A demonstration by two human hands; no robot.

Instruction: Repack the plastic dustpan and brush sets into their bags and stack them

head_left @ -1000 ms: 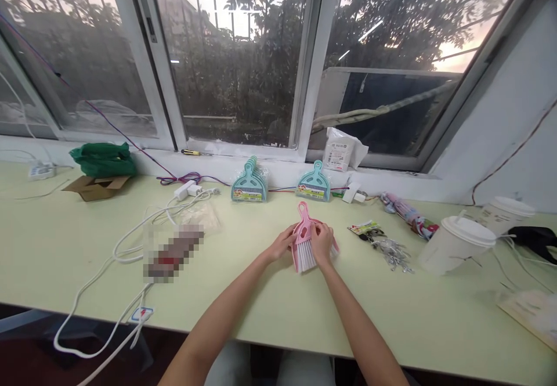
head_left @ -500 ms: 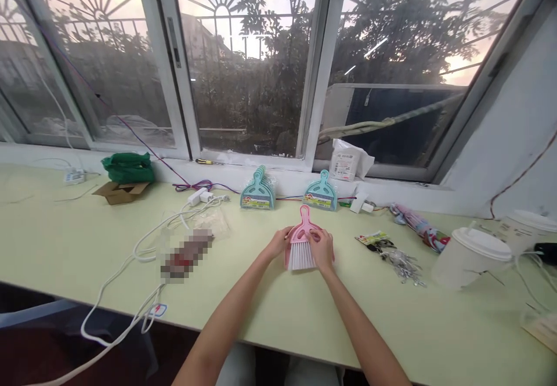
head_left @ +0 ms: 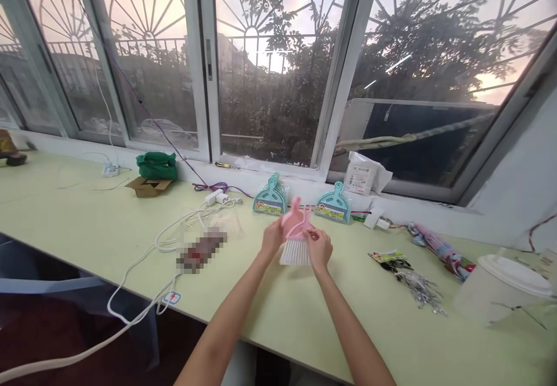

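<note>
My left hand (head_left: 272, 240) is closed on the left side of a small pink dustpan (head_left: 289, 222), which is tilted with its handle up. In my right hand (head_left: 320, 249) a pink hand brush (head_left: 297, 250) with white bristles is pinched at its right edge. The brush stands in front of the dustpan, bristles down, and hides part of it. Beyond my hands, against the wall, stand a stack of packed teal dustpan sets (head_left: 270, 198) and another teal dustpan set (head_left: 333, 205).
Right of my hands lie a bunch of silvery items (head_left: 422, 288), a folded umbrella (head_left: 441, 251) and a lidded white cup (head_left: 500, 290). White cables (head_left: 130, 264) run over the table's left part. A green bag (head_left: 156, 166) rests on a cardboard box (head_left: 148, 187).
The brush has come apart from the dustpan, which now tilts to the left behind it. My view has turned a little to the left.
</note>
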